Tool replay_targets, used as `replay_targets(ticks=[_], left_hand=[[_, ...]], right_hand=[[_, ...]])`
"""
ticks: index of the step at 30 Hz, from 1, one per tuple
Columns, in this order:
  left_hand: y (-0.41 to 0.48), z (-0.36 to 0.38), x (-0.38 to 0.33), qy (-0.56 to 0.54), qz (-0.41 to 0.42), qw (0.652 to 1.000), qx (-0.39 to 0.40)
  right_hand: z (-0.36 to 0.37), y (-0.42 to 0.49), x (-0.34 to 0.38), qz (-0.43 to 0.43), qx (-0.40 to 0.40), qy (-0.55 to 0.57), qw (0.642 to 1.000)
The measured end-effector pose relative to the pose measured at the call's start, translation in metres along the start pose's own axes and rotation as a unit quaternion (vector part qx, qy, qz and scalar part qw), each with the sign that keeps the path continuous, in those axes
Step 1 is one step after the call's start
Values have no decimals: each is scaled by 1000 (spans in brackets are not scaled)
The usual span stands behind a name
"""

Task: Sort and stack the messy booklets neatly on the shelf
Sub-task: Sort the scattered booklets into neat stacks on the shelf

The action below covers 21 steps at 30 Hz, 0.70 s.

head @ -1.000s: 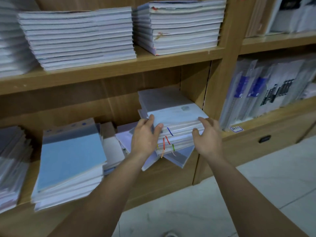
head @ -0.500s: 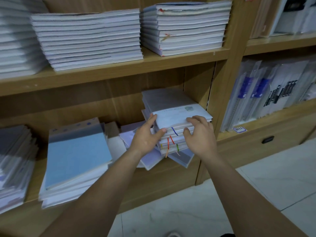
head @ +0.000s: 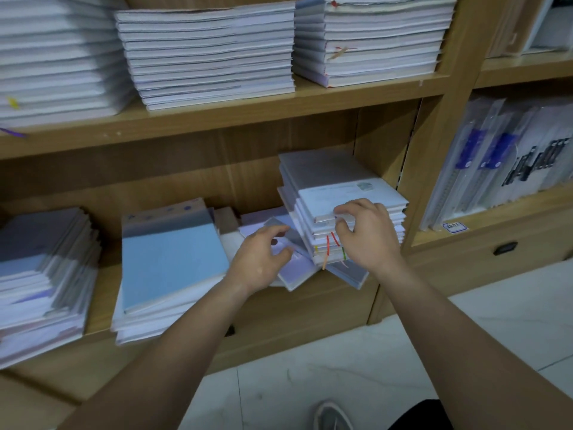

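Observation:
A skewed pile of white booklets (head: 335, 184) with coloured page tabs stands at the right end of the lower shelf (head: 102, 293). My right hand (head: 366, 237) pinches the front edge of the pile's upper booklets, thumb under and fingers on top. Beneath and left of the pile, loose booklets (head: 294, 268) lie fanned out and stick over the shelf edge. My left hand (head: 260, 259) lies on these loose booklets with its fingers curled over one of them. A blue-covered stack (head: 170, 259) sits left of my left hand.
Another slanted stack (head: 40, 274) fills the lower shelf's far left. The upper shelf (head: 248, 110) carries three tidy stacks. A wooden upright (head: 434, 150) borders the pile on the right, with plastic folders (head: 502, 169) beyond it. Pale floor tiles (head: 341, 367) lie below.
My left hand has dropped from the pile's left side onto the loose booklets beneath it. My right hand has shifted left to the pile's front edge and pinches the top booklets.

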<state>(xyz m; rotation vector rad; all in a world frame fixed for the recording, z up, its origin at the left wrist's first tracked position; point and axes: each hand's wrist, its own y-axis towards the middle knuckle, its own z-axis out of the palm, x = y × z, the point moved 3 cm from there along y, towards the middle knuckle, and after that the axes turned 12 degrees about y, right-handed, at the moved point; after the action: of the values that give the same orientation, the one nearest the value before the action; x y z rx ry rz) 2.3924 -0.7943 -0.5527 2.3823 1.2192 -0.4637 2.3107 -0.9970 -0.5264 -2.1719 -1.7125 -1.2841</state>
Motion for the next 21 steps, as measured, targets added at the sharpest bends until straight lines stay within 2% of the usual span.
replay_targets(ticks=[5,10,13,17,21], left_hand=[[-35,-44,36,53,-19,998,-41],[-76,-82,82,150,-43,986,-58],[-95,-98,109,205,-67,976,-42],[-109,-101,136,221,-79,972,-9],[-105,-99,135,202,-76,976,-10]], right_hand=[[32,-14,47,-64,62,-11,996],[69,-31,78,-61,155,3,986],[87,-38,82,-37,217,20,975],[110,-44,87,-8,304,20,952],[118,-46,88,-18,331,26,943]])
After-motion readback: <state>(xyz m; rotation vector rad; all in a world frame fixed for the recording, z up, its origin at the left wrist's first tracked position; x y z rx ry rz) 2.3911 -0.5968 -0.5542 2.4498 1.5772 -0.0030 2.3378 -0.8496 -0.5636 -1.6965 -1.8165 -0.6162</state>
